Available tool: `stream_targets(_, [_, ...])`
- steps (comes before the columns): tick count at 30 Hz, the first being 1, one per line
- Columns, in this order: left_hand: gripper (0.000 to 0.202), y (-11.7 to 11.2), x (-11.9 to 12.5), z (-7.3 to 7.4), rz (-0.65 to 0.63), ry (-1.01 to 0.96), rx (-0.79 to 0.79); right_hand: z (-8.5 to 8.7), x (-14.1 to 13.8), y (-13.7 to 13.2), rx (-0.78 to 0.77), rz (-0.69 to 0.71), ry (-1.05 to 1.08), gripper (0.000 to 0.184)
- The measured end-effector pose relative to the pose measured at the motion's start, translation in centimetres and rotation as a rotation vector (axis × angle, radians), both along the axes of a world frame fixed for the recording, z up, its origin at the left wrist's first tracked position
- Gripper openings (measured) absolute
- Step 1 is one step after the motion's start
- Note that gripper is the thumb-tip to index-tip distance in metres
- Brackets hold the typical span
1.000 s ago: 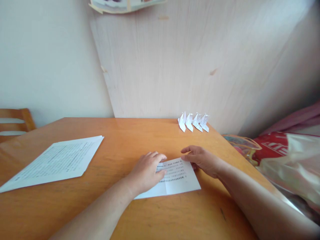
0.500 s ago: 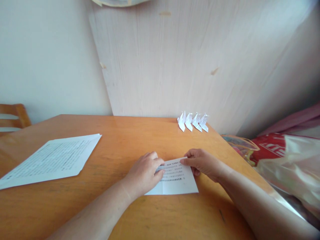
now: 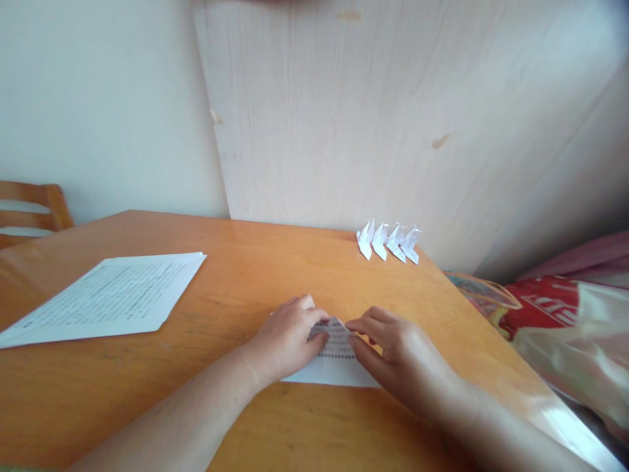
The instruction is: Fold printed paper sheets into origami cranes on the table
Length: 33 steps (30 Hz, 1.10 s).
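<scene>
A small printed sheet of paper (image 3: 333,357) lies on the orange wooden table (image 3: 246,288) in front of me. My left hand (image 3: 289,334) rests on its left part, fingers curled down onto the page. My right hand (image 3: 393,351) covers the right part, with thumb and forefinger pinching the folded-in corner against the sheet near its top middle. The two hands nearly touch there. Much of the sheet is hidden under them.
A stack of larger printed sheets (image 3: 108,298) lies at the table's left. Several small folded paper figures (image 3: 388,241) stand in a row at the far right edge, against a pale wooden board (image 3: 368,111). Plastic bags (image 3: 560,328) lie beyond the right edge; a chair back (image 3: 34,203) shows far left.
My right hand has moved left across the sheet, folding its top right corner in toward the middle. My left hand has stayed in place on the paper.
</scene>
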<state>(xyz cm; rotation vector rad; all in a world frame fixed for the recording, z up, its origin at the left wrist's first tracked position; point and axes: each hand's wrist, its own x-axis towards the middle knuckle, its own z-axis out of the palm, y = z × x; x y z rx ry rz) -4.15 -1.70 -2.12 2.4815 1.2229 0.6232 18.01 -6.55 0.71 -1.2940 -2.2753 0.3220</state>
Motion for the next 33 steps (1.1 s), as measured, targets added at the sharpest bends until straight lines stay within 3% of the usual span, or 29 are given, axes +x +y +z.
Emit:
stream_targets(8, [0.024,0.3,-0.1,0.3,0.004,-0.061,-0.069,-0.5,-1.5,-1.6,0.181,0.079,-0.274,0.011])
stream_targets(16, [0.030,0.4,-0.3,0.2,-0.014,-0.082,-0.076,-1.0,-1.8,-1.7,0.203,0.152,-0.378,0.011])
stream_targets(23, [0.034,0.4,-0.6,0.4,-0.034,-0.045,-0.094,-1.8,-1.6,-1.7,0.239,0.170,-0.430,0.012])
stream_targets(33, [0.026,0.5,-0.4,0.7,0.002,-0.034,-0.112,-1.5,-1.4,-2.0,0.255,0.181,-0.364,0.016])
